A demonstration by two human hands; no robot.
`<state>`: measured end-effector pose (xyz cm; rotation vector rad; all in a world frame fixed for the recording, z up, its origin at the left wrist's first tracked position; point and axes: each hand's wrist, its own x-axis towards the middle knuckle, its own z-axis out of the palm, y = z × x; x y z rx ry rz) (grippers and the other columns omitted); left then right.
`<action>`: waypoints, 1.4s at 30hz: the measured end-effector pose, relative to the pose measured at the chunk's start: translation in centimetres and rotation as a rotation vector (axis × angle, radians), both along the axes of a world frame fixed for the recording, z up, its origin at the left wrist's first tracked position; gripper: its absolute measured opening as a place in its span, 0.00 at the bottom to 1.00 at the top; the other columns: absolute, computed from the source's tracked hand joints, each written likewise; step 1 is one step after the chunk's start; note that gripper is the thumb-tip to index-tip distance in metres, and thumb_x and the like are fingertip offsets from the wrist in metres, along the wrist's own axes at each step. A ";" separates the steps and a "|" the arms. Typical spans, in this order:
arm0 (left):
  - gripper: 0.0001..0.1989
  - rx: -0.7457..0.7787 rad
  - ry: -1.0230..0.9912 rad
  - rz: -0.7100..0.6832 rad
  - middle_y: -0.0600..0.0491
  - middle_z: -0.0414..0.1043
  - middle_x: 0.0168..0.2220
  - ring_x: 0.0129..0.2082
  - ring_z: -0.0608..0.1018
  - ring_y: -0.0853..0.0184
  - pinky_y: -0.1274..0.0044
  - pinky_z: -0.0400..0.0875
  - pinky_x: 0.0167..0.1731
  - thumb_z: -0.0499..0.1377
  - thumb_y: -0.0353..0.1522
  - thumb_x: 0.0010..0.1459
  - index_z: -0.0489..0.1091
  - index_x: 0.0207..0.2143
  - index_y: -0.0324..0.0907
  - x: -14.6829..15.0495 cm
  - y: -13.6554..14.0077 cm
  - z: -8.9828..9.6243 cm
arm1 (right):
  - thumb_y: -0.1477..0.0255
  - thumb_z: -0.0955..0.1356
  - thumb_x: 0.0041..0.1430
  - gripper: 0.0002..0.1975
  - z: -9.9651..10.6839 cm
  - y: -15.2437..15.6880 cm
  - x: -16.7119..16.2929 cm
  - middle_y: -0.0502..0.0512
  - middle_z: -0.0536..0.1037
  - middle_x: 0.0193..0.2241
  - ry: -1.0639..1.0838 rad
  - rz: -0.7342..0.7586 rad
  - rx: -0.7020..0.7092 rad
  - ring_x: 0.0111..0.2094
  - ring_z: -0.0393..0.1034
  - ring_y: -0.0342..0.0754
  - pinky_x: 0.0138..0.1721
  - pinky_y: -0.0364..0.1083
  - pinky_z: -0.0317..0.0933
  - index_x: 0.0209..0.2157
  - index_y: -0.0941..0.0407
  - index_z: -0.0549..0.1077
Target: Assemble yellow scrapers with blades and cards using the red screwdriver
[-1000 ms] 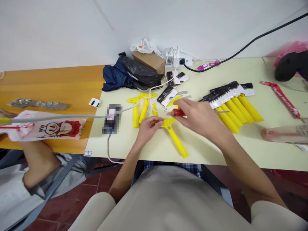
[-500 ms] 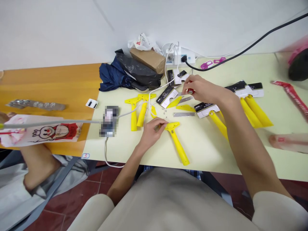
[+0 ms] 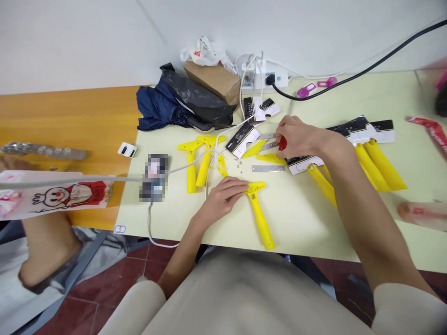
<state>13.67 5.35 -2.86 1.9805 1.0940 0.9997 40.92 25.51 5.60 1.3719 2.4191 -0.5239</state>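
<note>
A yellow scraper [image 3: 261, 221] lies on the table in front of me, its handle towards the near edge. My left hand [image 3: 223, 197] pinches the left end of its head. My right hand [image 3: 296, 139] is closed around a red-handled tool [image 3: 282, 143], mostly hidden by the fingers, above the loose parts. Under and beside that hand are flat metal blades [image 3: 268, 169], yellow plastic blade covers [image 3: 270, 159] and a black and white card sleeve [image 3: 242, 140]. Several tiny metal screws [image 3: 239, 164] lie between my hands.
Two yellow scrapers [image 3: 191, 167] lie left; carded scrapers [image 3: 379, 163] lie right. A phone [image 3: 153, 177] with a cable sits near the left. Behind are a dark umbrella [image 3: 153, 107], a cardboard box [image 3: 213, 81] and a power strip [image 3: 279, 79]. Another person's arm [image 3: 52, 251] rests at far left.
My right hand has moved slightly right and turned, showing more of the red tool. My left fingers have straightened along the scraper's head. The camera view has shifted a little.
</note>
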 end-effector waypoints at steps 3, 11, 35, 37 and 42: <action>0.20 0.080 0.022 -0.014 0.50 0.85 0.58 0.59 0.84 0.58 0.58 0.83 0.58 0.62 0.27 0.74 0.80 0.63 0.51 -0.3 0.1 -0.6 | 0.63 0.75 0.62 0.13 0.1 -0.2 -0.1 0.70 0.73 0.53 -0.045 0.015 0.089 0.61 0.66 0.69 0.51 0.60 0.70 0.40 0.59 0.79; 0.18 0.188 0.060 -0.020 0.54 0.88 0.51 0.57 0.87 0.59 0.61 0.86 0.54 0.60 0.23 0.73 0.85 0.53 0.52 -1.7 0.3 -1.2 | 0.68 0.77 0.61 0.15 0.4 -3.1 -2.4 0.66 0.77 0.53 0.031 0.257 0.017 0.57 0.70 0.66 0.57 0.58 0.65 0.49 0.56 0.82; 0.12 0.191 0.055 0.209 0.46 0.86 0.51 0.51 0.86 0.57 0.57 0.82 0.56 0.67 0.33 0.70 0.81 0.55 0.48 -1.3 0.6 0.0 | 0.55 0.53 0.82 0.25 3.1 -7.3 -3.4 0.63 0.79 0.48 0.590 0.108 0.137 0.48 0.75 0.60 0.53 0.55 0.65 0.61 0.56 0.69; 0.11 0.204 0.055 0.194 0.46 0.86 0.48 0.49 0.86 0.57 0.58 0.82 0.54 0.66 0.33 0.70 0.81 0.53 0.47 -1.5 0.7 0.0 | 0.56 0.51 0.83 0.29 1.8 -7.9 -3.5 0.67 0.75 0.56 0.596 0.165 0.101 0.58 0.72 0.62 0.64 0.57 0.62 0.65 0.59 0.68; 0.10 0.176 0.116 0.103 0.46 0.85 0.45 0.47 0.85 0.55 0.58 0.79 0.52 0.66 0.37 0.70 0.81 0.51 0.48 -2.6 1.3 -0.4 | 0.58 0.55 0.81 0.27 -2.0 -10.9 -3.9 0.71 0.72 0.61 0.501 0.161 0.069 0.60 0.71 0.61 0.64 0.56 0.63 0.68 0.61 0.66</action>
